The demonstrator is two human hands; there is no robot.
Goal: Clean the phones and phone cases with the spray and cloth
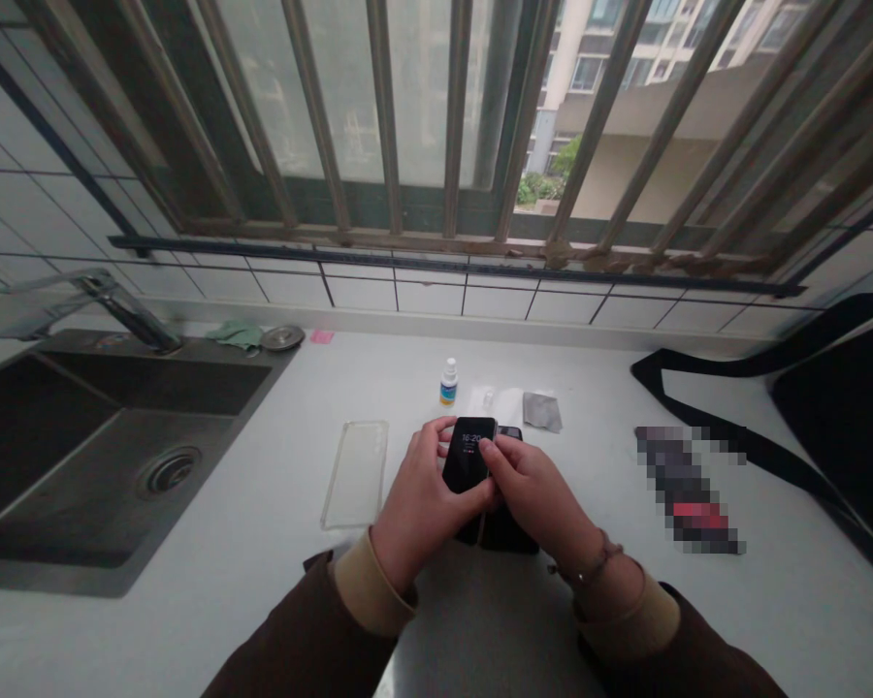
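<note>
A black phone [468, 454] shows 16:20 on its lit screen. Around its left side and lower edge wraps my left hand [429, 490]. My right hand [534, 485] has its thumb and fingers pinched together at the phone's right edge; whether they hold the edge or something small is hidden. Beneath the right hand a second dark, flat object [509, 533] lies on the counter, partly covered. A clear phone case [354, 475] rests to the left. Beyond the phone stand a small white-capped bottle [448, 383] and, to its right, a grey cloth square [542, 412].
A steel sink [254, 427] with a faucet [127, 310] is on the left. Near it lie a green cloth [234, 334], a metal strainer [282, 337] and a pink slip [322, 337]. A pixelated object [691, 494] and a black strap [742, 366] are on the right.
</note>
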